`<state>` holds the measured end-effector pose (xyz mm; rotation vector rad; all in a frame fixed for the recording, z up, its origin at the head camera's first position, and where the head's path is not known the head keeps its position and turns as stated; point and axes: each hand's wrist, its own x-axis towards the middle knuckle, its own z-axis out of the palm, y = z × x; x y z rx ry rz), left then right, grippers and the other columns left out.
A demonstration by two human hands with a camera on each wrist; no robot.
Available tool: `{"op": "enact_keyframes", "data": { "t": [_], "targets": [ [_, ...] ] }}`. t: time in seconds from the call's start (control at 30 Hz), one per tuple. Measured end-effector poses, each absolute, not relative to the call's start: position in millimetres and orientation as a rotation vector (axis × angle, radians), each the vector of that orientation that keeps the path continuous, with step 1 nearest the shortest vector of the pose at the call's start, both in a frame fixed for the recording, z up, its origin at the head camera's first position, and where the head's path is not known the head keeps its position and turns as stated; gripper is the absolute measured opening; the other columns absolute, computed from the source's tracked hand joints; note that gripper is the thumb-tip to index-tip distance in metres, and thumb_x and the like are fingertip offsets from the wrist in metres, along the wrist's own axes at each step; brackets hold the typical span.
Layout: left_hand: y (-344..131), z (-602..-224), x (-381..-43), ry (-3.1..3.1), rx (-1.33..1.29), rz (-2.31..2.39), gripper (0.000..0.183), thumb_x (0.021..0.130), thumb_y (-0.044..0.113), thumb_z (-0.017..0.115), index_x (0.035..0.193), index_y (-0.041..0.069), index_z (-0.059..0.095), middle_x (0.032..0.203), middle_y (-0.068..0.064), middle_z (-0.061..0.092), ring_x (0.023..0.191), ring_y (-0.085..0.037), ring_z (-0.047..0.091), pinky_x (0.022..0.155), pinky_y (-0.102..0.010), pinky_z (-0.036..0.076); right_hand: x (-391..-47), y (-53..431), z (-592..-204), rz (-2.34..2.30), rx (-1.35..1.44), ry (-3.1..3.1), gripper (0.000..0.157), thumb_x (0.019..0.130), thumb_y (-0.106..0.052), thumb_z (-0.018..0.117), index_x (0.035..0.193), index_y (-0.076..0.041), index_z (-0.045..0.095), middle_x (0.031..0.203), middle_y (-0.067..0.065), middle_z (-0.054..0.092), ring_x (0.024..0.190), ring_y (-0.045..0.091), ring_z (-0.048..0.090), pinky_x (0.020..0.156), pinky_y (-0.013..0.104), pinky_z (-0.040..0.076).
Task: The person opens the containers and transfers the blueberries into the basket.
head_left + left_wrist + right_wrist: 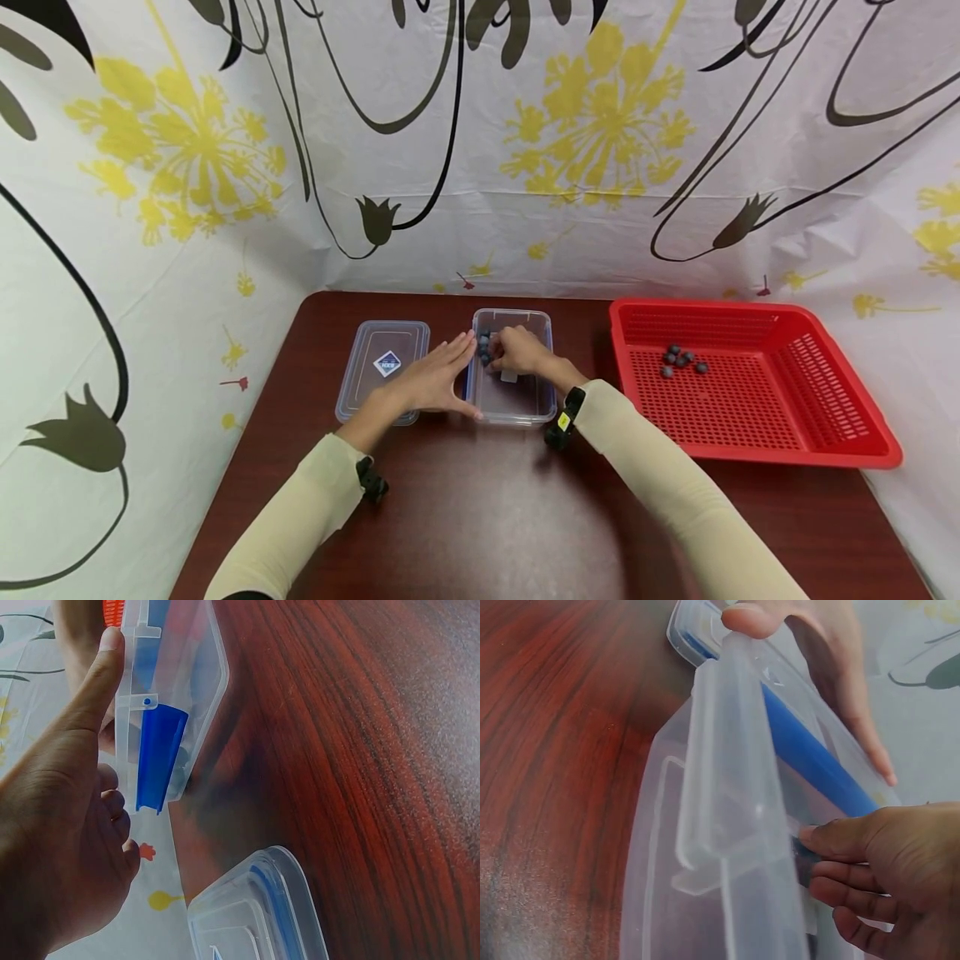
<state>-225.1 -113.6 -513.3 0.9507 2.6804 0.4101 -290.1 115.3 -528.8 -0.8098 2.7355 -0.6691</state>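
A clear plastic food container (517,419) with blue side clips (160,757) stands uncovered on the table. Inside it, along the left side, lies a cluster of blueberries (483,340). My left hand (433,379) spreads its straight fingers along the container's left rim, thumb at the near corner and fingertips toward the far one. My right hand (519,350) reaches down into the container beside the cluster. In the right wrist view its thumb and curled fingers pinch a dark blueberry (804,853), partly hidden behind the cloudy wall.
To the left lies a clear lid (363,387) with a diamond-shaped sticker (387,363). A red perforated basket (757,454) stands at the right, with several blueberries (670,359) on its bottom. Patterned white sheeting (510,250) rises behind the brown table (495,517).
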Motion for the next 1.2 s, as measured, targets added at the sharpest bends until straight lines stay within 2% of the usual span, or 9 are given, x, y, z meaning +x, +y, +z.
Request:
{"op": "enact_keyframes", "data": {
  "t": [0.37, 0.6, 0.83, 1.03, 1.2],
  "targets": [
    [-113.2, -512.9, -223.7, 2.688, 0.958, 0.401, 0.133, 0.081, 0.075, 0.078, 0.169, 0.003, 0.010, 0.178, -0.011, 0.000, 0.164, -0.028, 0.005, 0.133, -0.045, 0.009, -289.1, 114.6, -537.2, -0.706, -0.792, 2.775, 0.016, 0.088, -0.018, 0.088, 0.096, -0.007, 0.080, 0.086, 0.004, 0.078, 0.074, 0.015, 0.072, 0.070, 0.035, 0.061],
    [-113.4, -513.0, -223.8, 2.682, 0.968, 0.402, 0.132, 0.081, 0.074, 0.078, 0.169, 0.002, 0.010, 0.178, -0.012, -0.001, 0.164, -0.027, 0.003, 0.133, -0.046, 0.009, -293.7, 113.9, -547.5, -0.709, -0.818, 2.782, 0.018, 0.089, -0.023, 0.087, 0.097, -0.008, 0.081, 0.087, 0.003, 0.078, 0.073, 0.013, 0.071, 0.070, 0.033, 0.061],
    [-112.7, -513.6, -223.9, 2.673, 0.966, 0.415, 0.133, 0.081, 0.074, 0.078, 0.169, 0.003, 0.008, 0.178, -0.011, -0.001, 0.164, -0.027, 0.003, 0.133, -0.046, 0.009, -286.9, 111.1, -539.9, -0.670, -0.803, 2.813, 0.015, 0.089, -0.021, 0.087, 0.096, -0.009, 0.082, 0.087, 0.002, 0.078, 0.072, 0.012, 0.070, 0.069, 0.032, 0.060],
    [-112.7, -513.7, -225.0, 2.674, 0.974, 0.409, 0.134, 0.081, 0.075, 0.077, 0.169, 0.003, 0.007, 0.178, -0.012, -0.002, 0.164, -0.027, 0.004, 0.133, -0.045, 0.008, -286.7, 114.9, -533.8, -0.673, -0.826, 2.802, 0.012, 0.090, -0.017, 0.085, 0.097, -0.008, 0.082, 0.090, 0.005, 0.079, 0.077, 0.016, 0.074, 0.073, 0.034, 0.062],
    [-114.0, -513.7, -226.1, 2.673, 0.955, 0.408, 0.134, 0.081, 0.076, 0.077, 0.170, 0.004, 0.006, 0.178, -0.011, -0.002, 0.164, -0.026, 0.003, 0.133, -0.045, 0.007, -287.2, 124.5, -518.8, -0.724, -0.900, 2.774, 0.016, 0.091, -0.011, 0.081, 0.104, -0.003, 0.082, 0.094, 0.009, 0.081, 0.083, 0.020, 0.077, 0.077, 0.036, 0.064]
  ]
}}
